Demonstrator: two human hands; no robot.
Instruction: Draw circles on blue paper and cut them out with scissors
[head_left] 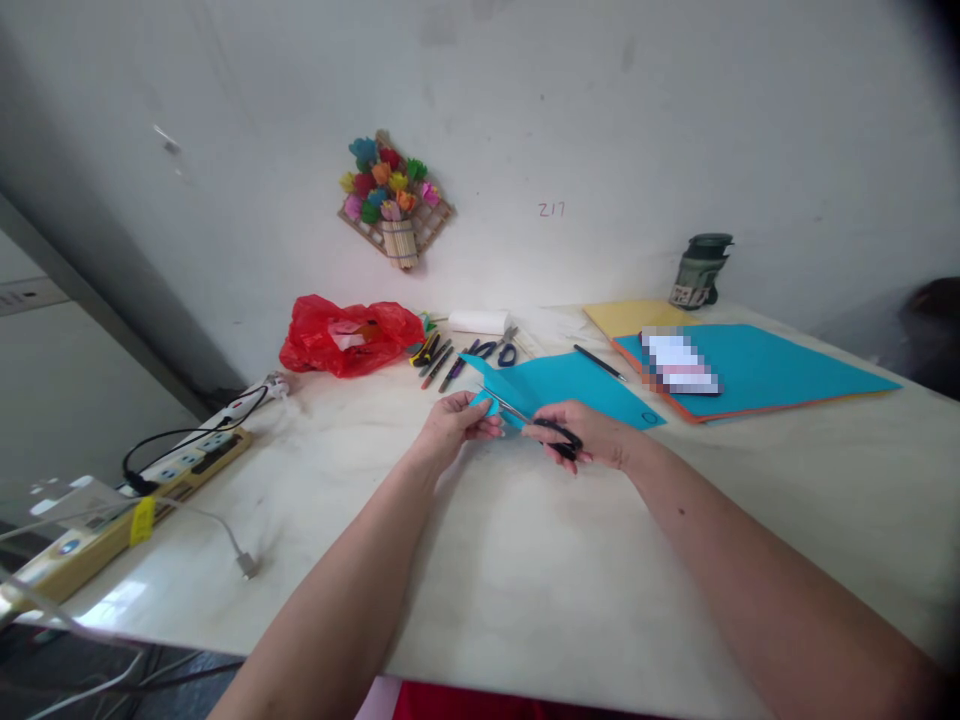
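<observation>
My left hand (463,420) pinches a narrow blue edge of paper at the middle of the table. In my right hand (574,432) is a pair of black-handled scissors (561,437), whose blades point left at the paper beside my left fingertips. The blue paper (577,385) stretches to the right behind both hands, with part of it raised near the blades. A small circle is drawn near its right corner. A black pen (600,363) lies at its back right edge.
Behind the hands lie markers (436,368), more scissors (507,352), a white roll (480,321) and a red plastic bag (345,340). To the right are stacked coloured sheets (780,365) with a phone (679,362), and a bottle (701,270). A power strip (172,470) lies left.
</observation>
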